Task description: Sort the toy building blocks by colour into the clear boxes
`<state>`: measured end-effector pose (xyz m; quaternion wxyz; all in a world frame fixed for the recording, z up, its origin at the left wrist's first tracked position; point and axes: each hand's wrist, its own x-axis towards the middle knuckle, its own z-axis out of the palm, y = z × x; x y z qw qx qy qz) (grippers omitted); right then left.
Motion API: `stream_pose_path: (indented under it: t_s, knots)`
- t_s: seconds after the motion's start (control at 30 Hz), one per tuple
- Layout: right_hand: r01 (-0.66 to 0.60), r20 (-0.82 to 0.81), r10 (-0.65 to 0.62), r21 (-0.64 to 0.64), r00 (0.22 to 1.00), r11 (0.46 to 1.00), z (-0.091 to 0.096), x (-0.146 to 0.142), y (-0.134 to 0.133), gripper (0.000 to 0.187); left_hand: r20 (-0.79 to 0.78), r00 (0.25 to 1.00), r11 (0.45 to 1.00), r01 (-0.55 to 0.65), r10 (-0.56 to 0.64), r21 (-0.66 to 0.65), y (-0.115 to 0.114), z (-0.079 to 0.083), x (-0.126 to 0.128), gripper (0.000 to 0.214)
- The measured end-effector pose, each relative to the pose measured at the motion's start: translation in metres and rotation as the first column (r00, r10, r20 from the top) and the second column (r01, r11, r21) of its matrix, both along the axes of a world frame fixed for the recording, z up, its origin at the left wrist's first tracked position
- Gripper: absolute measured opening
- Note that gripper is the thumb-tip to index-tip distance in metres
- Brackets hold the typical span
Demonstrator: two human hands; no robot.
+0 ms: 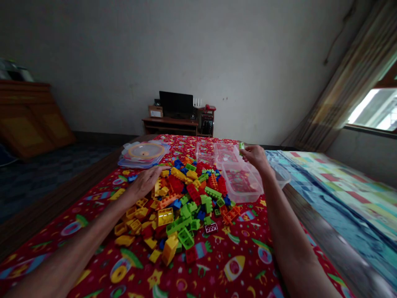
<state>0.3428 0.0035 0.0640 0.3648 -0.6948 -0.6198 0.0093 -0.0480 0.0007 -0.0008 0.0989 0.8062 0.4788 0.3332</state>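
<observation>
A loose pile of toy building bricks in yellow, green, red, orange and blue lies on the red patterned cloth. At its upper left edge, my left hand rests with fingers stretched over yellow bricks, gripping none that I can see. My right hand is raised above the clear plastic containers, its thumb and fingers pinching a small green toy brick with a whitish face. Below that hand stands a clear plastic container, with another clear container just behind it.
Stacked plastic lids lie at the table's left. Another clear container sits partly behind my right forearm. A bed with a patchwork cover adjoins on the right. Beyond the table are a monitor and a wooden cabinet.
</observation>
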Motion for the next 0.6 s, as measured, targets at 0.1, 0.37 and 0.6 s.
stream_pose_path:
  t_s: [0.1,0.37,0.6]
  knots:
    - [0.086,-0.074,-0.090,-0.059,0.993,0.995,-0.011,0.027,0.010,0.031,0.017,1.000,1.000,0.000,0.000,-0.006,0.000,0.000,0.000,0.054]
    - [0.081,-0.030,-0.080,0.027,0.996,0.996,-0.007,0.020,0.009,0.031,0.052,0.999,1.000,-0.002,0.003,-0.020,0.003,-0.006,-0.002,0.055]
    - [-0.304,0.146,0.314,-0.086,0.938,0.949,-0.008,-0.050,-0.006,0.026,0.040,0.999,0.999,0.003,-0.001,-0.032,0.002,-0.005,-0.002,0.052]
